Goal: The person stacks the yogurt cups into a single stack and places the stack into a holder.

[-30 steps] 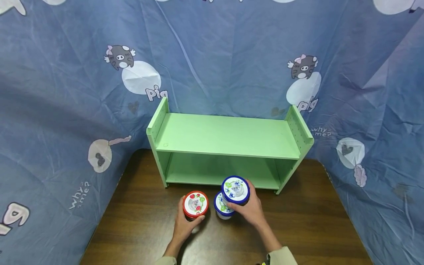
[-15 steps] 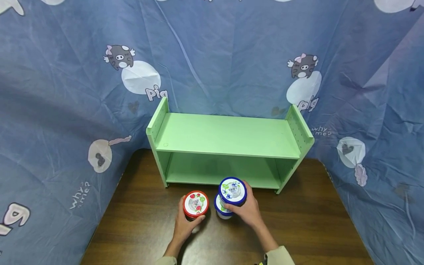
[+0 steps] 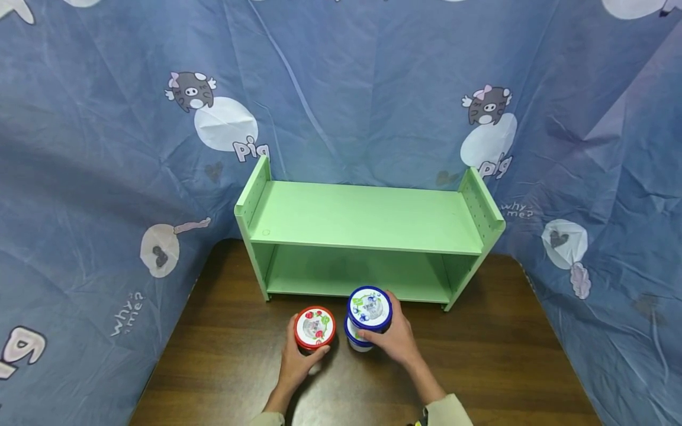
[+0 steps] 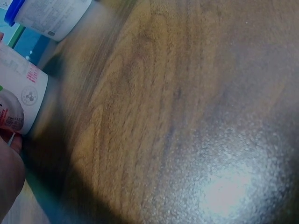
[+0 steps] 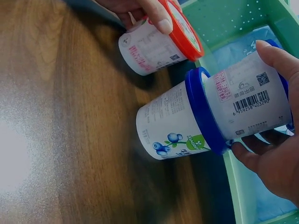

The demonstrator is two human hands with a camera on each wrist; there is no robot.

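My left hand (image 3: 295,362) grips a red-lidded ice cream tub (image 3: 315,328), its thumb and fingers around the sides. In the right wrist view that red-lidded tub (image 5: 152,44) is upright on the table. My right hand (image 3: 398,342) holds a blue-lidded tub (image 3: 369,308) above a second blue-lidded tub (image 3: 360,347), which stands between the hands and bears a blueberry picture. Seen from the right wrist, the held tub (image 5: 247,95) has its base at the lower tub's lid (image 5: 202,109); firm contact is hard to tell. At the left wrist view's edge, the red-lidded tub's white side (image 4: 23,88) is partly cut off.
Behind the tubs stands a light green two-tier shelf (image 3: 362,216) with raised side panels. Its front edge lies just beyond the upper tub. A dark wooden table (image 3: 224,367) carries everything, and a blue cloth with pig prints (image 3: 341,89) hangs around it.
My right hand has shifted slightly left with its blue-lidded tub, which now covers more of the lower tub's lid. The left hand and red-lidded tub have stayed put.
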